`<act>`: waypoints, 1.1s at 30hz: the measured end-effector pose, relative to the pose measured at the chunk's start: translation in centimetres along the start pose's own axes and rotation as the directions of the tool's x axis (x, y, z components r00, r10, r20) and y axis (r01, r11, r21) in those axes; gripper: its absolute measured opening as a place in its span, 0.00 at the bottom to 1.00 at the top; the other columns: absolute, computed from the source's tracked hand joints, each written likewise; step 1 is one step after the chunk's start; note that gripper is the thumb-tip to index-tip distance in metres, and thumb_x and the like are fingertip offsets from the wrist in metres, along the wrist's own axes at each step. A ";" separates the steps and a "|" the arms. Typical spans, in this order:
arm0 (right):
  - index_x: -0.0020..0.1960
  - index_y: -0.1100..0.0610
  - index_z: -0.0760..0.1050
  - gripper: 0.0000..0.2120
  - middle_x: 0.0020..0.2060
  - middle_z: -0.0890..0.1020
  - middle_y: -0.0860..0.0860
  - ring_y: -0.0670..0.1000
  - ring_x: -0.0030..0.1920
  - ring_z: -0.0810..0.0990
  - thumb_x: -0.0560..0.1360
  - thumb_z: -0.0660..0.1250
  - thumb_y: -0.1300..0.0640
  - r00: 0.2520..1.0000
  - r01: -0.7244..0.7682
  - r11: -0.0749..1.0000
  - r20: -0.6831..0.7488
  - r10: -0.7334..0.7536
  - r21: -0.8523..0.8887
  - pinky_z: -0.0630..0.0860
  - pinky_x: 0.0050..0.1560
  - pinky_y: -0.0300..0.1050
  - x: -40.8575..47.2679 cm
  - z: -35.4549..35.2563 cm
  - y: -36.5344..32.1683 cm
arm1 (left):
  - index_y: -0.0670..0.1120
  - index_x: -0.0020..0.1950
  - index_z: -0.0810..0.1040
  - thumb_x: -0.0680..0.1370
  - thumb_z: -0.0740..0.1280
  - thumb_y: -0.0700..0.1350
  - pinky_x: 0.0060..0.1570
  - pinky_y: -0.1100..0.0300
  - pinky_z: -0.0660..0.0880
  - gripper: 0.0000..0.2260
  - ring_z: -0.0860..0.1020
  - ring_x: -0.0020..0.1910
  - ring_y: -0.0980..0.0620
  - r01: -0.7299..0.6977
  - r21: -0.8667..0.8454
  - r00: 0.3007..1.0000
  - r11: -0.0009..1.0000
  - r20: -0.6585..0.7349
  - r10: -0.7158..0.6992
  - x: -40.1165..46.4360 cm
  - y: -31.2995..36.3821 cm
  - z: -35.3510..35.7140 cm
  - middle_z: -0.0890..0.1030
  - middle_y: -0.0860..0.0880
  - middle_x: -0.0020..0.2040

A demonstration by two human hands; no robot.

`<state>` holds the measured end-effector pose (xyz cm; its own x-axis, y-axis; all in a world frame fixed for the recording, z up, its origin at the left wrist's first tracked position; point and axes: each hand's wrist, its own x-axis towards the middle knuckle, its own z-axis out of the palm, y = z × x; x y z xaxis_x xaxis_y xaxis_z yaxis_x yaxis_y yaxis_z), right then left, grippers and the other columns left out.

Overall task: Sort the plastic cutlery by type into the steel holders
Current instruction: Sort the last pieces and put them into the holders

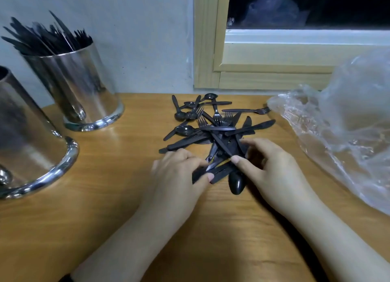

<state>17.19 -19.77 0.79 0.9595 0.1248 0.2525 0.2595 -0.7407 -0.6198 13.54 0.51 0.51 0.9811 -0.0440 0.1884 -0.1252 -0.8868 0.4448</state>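
Left hand (pixel 179 172) gripping knife bundle (pixel 213 173) at near edge of cutlery pile (pixel 213 125); right hand (pixel 272 165) pinching spoon (pixel 237 183) beside it. Two steel holders (pixel 84 87) standing left of pile.

Black plastic cutlery (pixel 213 125) lies on an orange-brown, wood-grained counter (pixel 118 197). The steel holders (pixel 84 87) shine mirror-silver. Far right, a clear, whitish plastic bag (pixel 341 130); behind, a pale yellow window frame (pixel 206 49), grey-white wall (pixel 137 28).

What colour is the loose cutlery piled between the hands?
Black, all of it: the cutlery pile on the wooden table, seen in the head view.
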 end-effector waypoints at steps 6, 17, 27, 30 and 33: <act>0.61 0.45 0.80 0.17 0.45 0.75 0.38 0.46 0.52 0.75 0.75 0.70 0.41 0.999 -0.021 0.998 0.032 0.023 -0.055 0.72 0.60 0.58 0.1 0.2 -0.7 | 0.61 0.66 0.79 0.81 0.66 0.59 0.60 0.62 0.58 0.14 0.67 0.62 0.62 -0.006 -0.040 1.000 0.999 -0.004 0.006 -0.1 -0.1 -0.2 0.74 0.64 0.57; 0.42 0.46 0.75 0.09 0.42 0.73 0.44 0.49 0.50 0.74 0.77 0.67 0.42 0.998 -0.053 0.984 -0.040 0.046 -0.172 0.65 0.51 0.52 1.6 2.3 -2.1 | 0.60 0.62 0.81 0.82 0.64 0.58 0.58 0.63 0.60 0.12 0.65 0.53 0.67 0.004 -0.155 0.999 0.988 -0.043 -0.011 -0.3 0.6 -0.2 0.76 0.62 0.56; 0.40 0.47 0.75 0.14 0.41 0.73 0.44 0.49 0.49 0.73 0.75 0.67 0.38 0.998 -0.053 0.972 0.010 0.056 -0.228 0.65 0.53 0.53 1.7 2.2 -2.4 | 0.59 0.58 0.82 0.81 0.65 0.56 0.65 0.55 0.70 0.10 0.73 0.56 0.64 0.033 -0.187 0.994 0.982 -0.092 -0.051 0.0 0.6 -0.3 0.77 0.63 0.52; 0.40 0.48 0.76 0.13 0.42 0.74 0.44 0.49 0.48 0.73 0.77 0.66 0.40 0.998 -0.042 0.982 0.038 0.049 -0.184 0.68 0.55 0.53 1.9 2.0 -2.0 | 0.60 0.65 0.80 0.79 0.66 0.61 0.62 0.60 0.63 0.16 0.69 0.59 0.63 0.015 -0.096 0.999 0.995 -0.028 -0.017 0.1 0.5 -0.2 0.74 0.63 0.55; 0.41 0.49 0.78 0.12 0.43 0.78 0.45 0.51 0.48 0.77 0.80 0.64 0.46 0.999 -0.039 0.997 0.016 0.040 -0.066 0.72 0.53 0.50 2.0 1.2 -1.3 | 0.61 0.71 0.76 0.78 0.67 0.63 0.58 0.60 0.59 0.21 0.65 0.61 0.61 -0.015 0.035 0.999 0.999 0.052 0.014 0.2 0.5 -0.3 0.69 0.64 0.55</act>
<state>18.89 -17.78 1.17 0.9708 0.1053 0.2155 0.2139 -0.7869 -0.5788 13.62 0.17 1.04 0.9857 -0.0799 0.1487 -0.1351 -0.9018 0.4106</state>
